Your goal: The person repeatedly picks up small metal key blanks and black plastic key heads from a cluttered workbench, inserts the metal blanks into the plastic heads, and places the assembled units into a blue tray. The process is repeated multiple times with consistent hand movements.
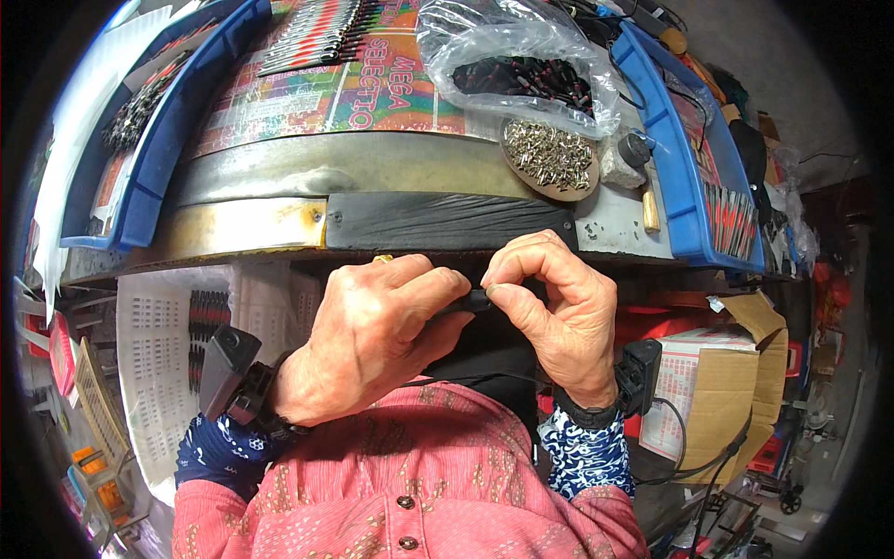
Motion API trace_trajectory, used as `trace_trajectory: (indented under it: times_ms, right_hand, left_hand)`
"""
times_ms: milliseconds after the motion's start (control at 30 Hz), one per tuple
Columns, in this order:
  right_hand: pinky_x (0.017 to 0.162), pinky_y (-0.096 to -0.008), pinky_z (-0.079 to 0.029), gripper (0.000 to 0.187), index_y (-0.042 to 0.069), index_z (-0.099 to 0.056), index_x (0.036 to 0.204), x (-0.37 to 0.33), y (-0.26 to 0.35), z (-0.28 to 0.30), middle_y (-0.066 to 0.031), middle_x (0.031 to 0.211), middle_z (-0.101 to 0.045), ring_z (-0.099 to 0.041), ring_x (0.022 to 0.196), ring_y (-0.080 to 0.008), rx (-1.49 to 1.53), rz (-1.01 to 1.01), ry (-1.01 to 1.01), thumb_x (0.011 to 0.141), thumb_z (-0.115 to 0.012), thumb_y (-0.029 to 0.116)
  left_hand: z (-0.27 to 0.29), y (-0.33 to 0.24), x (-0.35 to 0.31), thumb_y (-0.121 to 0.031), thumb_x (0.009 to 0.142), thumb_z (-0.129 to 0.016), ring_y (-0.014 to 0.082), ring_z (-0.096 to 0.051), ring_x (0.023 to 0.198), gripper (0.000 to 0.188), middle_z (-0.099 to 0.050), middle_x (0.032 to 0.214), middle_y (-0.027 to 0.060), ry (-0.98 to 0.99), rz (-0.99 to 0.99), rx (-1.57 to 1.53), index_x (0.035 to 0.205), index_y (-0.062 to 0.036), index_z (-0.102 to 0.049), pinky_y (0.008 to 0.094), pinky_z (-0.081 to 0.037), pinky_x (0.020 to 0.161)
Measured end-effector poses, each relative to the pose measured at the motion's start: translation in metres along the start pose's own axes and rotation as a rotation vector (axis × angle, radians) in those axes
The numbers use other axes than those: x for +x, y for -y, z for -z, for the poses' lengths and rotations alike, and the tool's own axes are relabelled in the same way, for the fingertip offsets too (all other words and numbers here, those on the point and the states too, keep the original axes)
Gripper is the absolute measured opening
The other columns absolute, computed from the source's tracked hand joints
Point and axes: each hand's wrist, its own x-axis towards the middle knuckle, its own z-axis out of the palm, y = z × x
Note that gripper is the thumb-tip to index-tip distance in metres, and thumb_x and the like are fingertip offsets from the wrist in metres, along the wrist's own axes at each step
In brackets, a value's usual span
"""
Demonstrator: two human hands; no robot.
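Observation:
Close to the table's front edge, my left hand point(372, 321) is closed around a small dark piece point(478, 300), most of it hidden by the fingers. My right hand point(554, 307) meets it from the other side, thumb and forefinger pinched at the dark piece's end. Whether a smaller part sits in that pinch cannot be made out. Just beyond the hands runs a black strip point(447, 221) fixed along the table edge. Small shiny metal parts point(548, 156) lie heaped in a round dish, near a clear plastic bag point(447, 47) of black pieces with red marks.
Blue trays stand at left point(154, 186) and right point(666, 158), holding slim parts. Rows of red, black and silver pieces point(312, 37) lie on the printed mat. A small bottle point(622, 160) stands by the dish. Below are a white basket point(154, 345) and an open cardboard box point(731, 396).

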Motion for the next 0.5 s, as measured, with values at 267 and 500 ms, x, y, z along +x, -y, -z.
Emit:
trace_trajectory:
  times_ms: [267,500]
  right_hand:
    - [0.067,-0.0280,-0.046,0.009,0.002,-0.063,0.083,-0.0001,-0.0001,0.0011,-0.0040,0.079,-0.061,-0.054,0.073,-0.0162,-0.032,-0.001,0.013,0.077,-0.070,0.001]
    - [0.067,-0.0317,-0.047,0.013,0.002,-0.061,0.082,-0.0002,0.0022,-0.0017,-0.0072,0.079,-0.062,-0.058,0.074,-0.0229,-0.213,0.135,-0.032,0.074,-0.070,-0.003]
  left_hand:
    - [-0.0024,0.0011,0.0008,-0.012,0.072,-0.074,0.0306,-0.057,0.061,0.022,-0.054,0.070,0.0098,-0.009,-0.012,0.007,0.089,-0.0062,-0.061,0.0390,-0.047,0.056]
    - [-0.0035,0.0025,0.0001,-0.011,0.072,-0.075,0.0307,-0.057,0.061,0.022,-0.054,0.070,0.0099,-0.016,-0.021,0.039,0.089,-0.0062,-0.062,0.0391,-0.047,0.055]
